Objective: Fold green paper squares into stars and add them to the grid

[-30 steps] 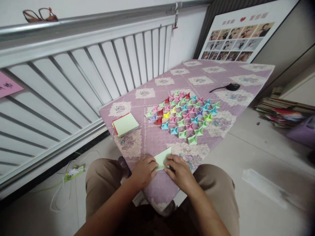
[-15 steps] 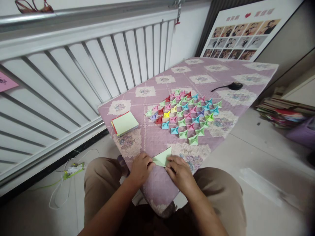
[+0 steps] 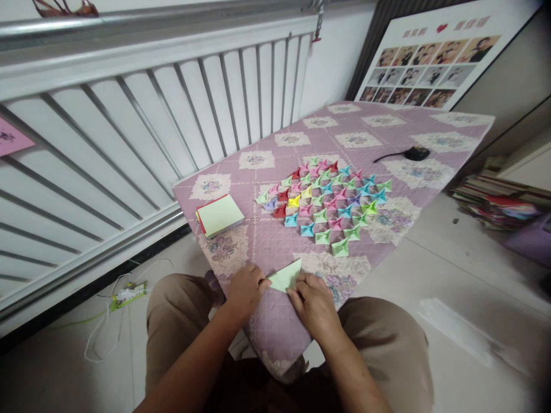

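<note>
A pale green sheet of paper (image 3: 286, 277), folded to a triangle, lies at the near end of the table between my hands. My left hand (image 3: 247, 289) pinches its left corner between thumb and fingers. On the opposite side, my right hand (image 3: 313, 298) grips the right edge, its thumb at the lower border and its curled fingers covering part of the paper. Just beyond sit several small folded paper pieces (image 3: 320, 215) in rows, coloured green, pink, blue, red, yellow and purple. To the left rests a stack of square paper (image 3: 222, 216), light green on top.
A purple floral cloth covers the table (image 3: 275, 241), which narrows toward me. A black object with a thin tail (image 3: 416, 153) lies at the far right. The white radiator (image 3: 142, 115) runs along the left side. A power strip (image 3: 129, 293) is on the floor.
The paper's lower edge now looks straighter, folded into a neater triangle. Both hands have stayed at its two sides with only slight finger movement. The whole view has shifted a little.
</note>
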